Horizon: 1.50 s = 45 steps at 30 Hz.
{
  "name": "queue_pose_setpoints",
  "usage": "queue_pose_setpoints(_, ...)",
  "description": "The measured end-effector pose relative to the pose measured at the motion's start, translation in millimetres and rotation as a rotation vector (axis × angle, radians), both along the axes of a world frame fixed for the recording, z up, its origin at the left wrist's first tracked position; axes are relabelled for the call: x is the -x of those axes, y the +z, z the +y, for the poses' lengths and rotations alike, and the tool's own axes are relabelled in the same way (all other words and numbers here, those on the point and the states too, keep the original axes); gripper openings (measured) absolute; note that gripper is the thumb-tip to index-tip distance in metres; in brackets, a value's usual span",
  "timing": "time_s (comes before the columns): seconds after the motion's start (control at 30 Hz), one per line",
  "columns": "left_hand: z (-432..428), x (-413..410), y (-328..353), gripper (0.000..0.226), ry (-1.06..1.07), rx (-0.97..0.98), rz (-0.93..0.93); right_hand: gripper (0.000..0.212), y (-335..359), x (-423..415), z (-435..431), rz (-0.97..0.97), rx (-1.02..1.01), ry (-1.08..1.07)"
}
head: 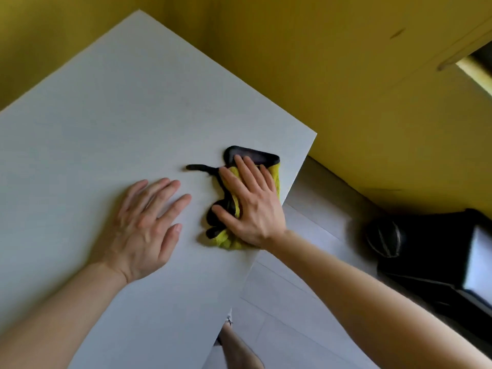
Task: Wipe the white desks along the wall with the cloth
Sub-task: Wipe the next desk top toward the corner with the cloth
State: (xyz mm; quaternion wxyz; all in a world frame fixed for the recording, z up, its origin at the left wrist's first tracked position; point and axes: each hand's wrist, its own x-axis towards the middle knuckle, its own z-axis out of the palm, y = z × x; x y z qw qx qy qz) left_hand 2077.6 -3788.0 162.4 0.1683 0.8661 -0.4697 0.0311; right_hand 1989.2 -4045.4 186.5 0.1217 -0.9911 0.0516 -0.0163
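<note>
- Currently the cloth (275, 179), yellow with black trim, is bunched on the white desk (106, 115) near its right edge.
- Right hand (250, 206) is pressed flat on the cloth, fingers straight and slightly spread.
- Left hand (145, 227) is laid flat on bare desk just beside it, fingers spread, nothing held.
- Yellow wall (319, 49) is seen behind the desk.

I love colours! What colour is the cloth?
The cloth is yellow with black trim, seen in the head view.

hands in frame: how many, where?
2. Left hand rests on the white desk, beside the cloth, not touching it. Right hand presses the cloth down near the desk's right edge. None seem hidden.
</note>
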Motion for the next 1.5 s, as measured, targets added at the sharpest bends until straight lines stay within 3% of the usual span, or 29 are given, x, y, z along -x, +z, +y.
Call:
queue_pose_setpoints(0.07,0.0,-1.0,1.6,0.053,0.002,-0.017,-0.015,0.082,-2.7,-32.3,-36.3,0.000,0.008,-0.008)
queue_pose_setpoints(0.2,1.1,-0.7,5.1,0.053,0.006,-0.032,-0.031,0.085,-1.0,-119.2,-89.5,0.000,0.027,-0.450)
queue_pose_setpoints(0.27,1.5,-1.3,6.2,0.054,0.015,-0.037,-0.034,0.084,-1.6,-123.4,-76.8,-0.023,0.015,-0.506)
queue_pose_setpoints(0.33,0.1,-1.1,8.6,0.059,0.023,-0.033,-0.024,0.084,-0.3,-92.9,-39.4,-0.043,0.014,-0.393)
queue_pose_setpoints(0.43,-0.7,-0.5,11.9,0.062,0.044,0.016,-0.004,0.087,-1.3,-29.3,16.8,-0.005,0.021,0.052)
queue_pose_setpoints(0.57,0.4,-10.2,11.9,0.041,0.141,0.212,0.043,0.083,1.7,-52.1,-19.2,0.061,0.002,0.526)
queue_pose_setpoints(0.6,1.8,-19.3,13.9,0.035,0.166,0.241,0.025,0.082,3.2,-75.2,-33.2,0.062,0.016,0.503)
queue_pose_setpoints(0.67,11.5,-42.3,15.1,0.034,0.247,0.227,-0.026,0.083,3.3,-115.8,-48.0,0.038,0.033,0.248)
queue_pose_setpoints(0.73,31.2,-71.4,11.1,0.042,0.383,0.145,-0.065,0.083,-1.6,-138.0,-29.7,0.009,0.040,-0.066)
queue_pose_setpoints(0.8,52.2,-92.3,6.1,0.055,0.503,0.019,-0.056,0.081,-4.4,-130.0,16.0,-0.012,0.015,-0.217)
queue_pose_setpoints(0.83,59.2,-98.1,3.8,0.060,0.535,-0.018,-0.046,0.080,-1.9,-118.0,41.6,-0.024,0.007,-0.152)
queue_pose_setpoints(0.93,65.4,-99.3,-1.0,0.062,0.570,-0.003,-0.033,0.077,2.9,-77.7,85.8,0.005,-0.027,0.384)
queue_pose_setpoints(1.03,63.2,-96.9,-0.3,0.060,0.582,0.040,-0.040,0.077,5.6,-104.0,55.0,0.077,-0.033,0.694)
queue_pose_setpoints(1.1,66.0,-97.2,-0.4,0.060,0.594,0.040,-0.028,0.075,-1.6,-159.6,22.6,0.027,-0.001,0.471)
queue_pose_setpoints(1.2,61.9,-93.7,5.8,0.060,0.600,0.018,-0.008,0.089,0.0,-232.5,-8.3,-0.052,0.022,-0.303)
queue_pose_setpoints(1.27,61.8,-93.8,7.5,0.061,0.619,0.007,0.005,0.091,-7.5,-237.3,8.7,-0.037,0.024,-0.472)
queue_pose_setpoints(1.33,61.5,-92.7,8.5,0.061,0.611,0.016,0.016,0.083,-2.3,-200.8,37.5,-0.043,0.028,-0.313)
queue_pose_setpoints(1.43,62.3,-94.7,6.6,0.061,0.612,0.029,0.007,0.072,3.3,-130.9,58.7,-0.019,0.040,0.221)
queue_pose_setpoints(1.5,61.6,-94.3,6.2,0.061,0.604,0.027,0.012,0.071,5.7,-127.2,41.7,0.005,0.013,0.424)
